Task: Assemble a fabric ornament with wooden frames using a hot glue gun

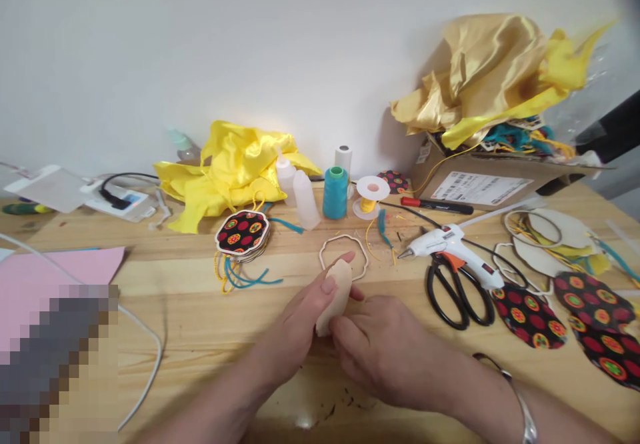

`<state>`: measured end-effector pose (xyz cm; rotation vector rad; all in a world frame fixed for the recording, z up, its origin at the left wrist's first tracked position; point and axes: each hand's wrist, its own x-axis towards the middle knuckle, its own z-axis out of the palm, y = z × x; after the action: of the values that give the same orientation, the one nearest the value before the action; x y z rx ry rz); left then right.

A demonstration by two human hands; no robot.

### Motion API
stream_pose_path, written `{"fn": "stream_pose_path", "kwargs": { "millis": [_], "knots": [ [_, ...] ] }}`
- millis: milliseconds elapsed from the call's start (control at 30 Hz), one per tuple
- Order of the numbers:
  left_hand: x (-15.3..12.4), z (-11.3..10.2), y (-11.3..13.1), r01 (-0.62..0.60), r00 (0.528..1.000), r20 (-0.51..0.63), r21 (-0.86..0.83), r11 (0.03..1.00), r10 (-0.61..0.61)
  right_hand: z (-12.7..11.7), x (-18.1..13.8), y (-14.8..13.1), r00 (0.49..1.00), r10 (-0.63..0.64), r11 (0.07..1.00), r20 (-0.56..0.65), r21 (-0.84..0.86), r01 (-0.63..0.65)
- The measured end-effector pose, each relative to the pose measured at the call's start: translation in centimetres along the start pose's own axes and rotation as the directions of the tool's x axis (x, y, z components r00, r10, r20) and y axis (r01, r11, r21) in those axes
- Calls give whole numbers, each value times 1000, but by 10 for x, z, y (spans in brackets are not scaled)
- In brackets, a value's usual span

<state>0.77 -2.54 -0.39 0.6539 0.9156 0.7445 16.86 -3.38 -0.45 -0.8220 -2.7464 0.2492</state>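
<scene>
Both my hands meet at the middle of the wooden table [190, 317]. My left hand [300, 324] pinches a small cream, oval padded piece [336, 294] between thumb and fingers. My right hand [380, 347] grips the lower end of the same piece; a silver bangle [520, 397] is on that wrist. Just behind the piece lies a thin scalloped white ring [344, 255]. A stack of black fabric-covered discs with red and yellow dots [243, 233], with blue and yellow cords, lies to the left of it.
A white glue gun [450, 247] and black scissors [457, 294] lie to the right, with more dotted fabric pieces [530, 314]. Yellow satin [235, 164], glue bottles [305, 197], a teal thread spool [335, 192], a cardboard box [485, 177] with gold fabric. Pink paper [55, 274] at left.
</scene>
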Motion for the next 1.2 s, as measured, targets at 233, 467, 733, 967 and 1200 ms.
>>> {"fn": "stream_pose_path", "kwargs": {
  "millis": [233, 467, 733, 967, 1200],
  "knots": [
    [0, 7, 6, 68, 994, 89, -108, 992, -59, -14, 1, 0, 988, 127, 947, 83, 285, -146],
    [1, 8, 6, 70, 994, 96, -170, 983, -54, -25, 3, 5, 978, 156, 822, 140, 530, -207],
    [-4, 7, 7, 79, 994, 93, -248, 966, -58, -31, 1, 7, 957, 213, 479, 195, 833, -277],
    [6, 0, 16, 17, 983, 182, -296, 955, 39, -28, -4, 31, 819, 567, -32, 89, 996, -85],
    [7, 0, 8, -120, 986, -50, 434, 893, 157, -19, 6, 35, 800, 593, -113, 85, 993, -21]
  ]
}}
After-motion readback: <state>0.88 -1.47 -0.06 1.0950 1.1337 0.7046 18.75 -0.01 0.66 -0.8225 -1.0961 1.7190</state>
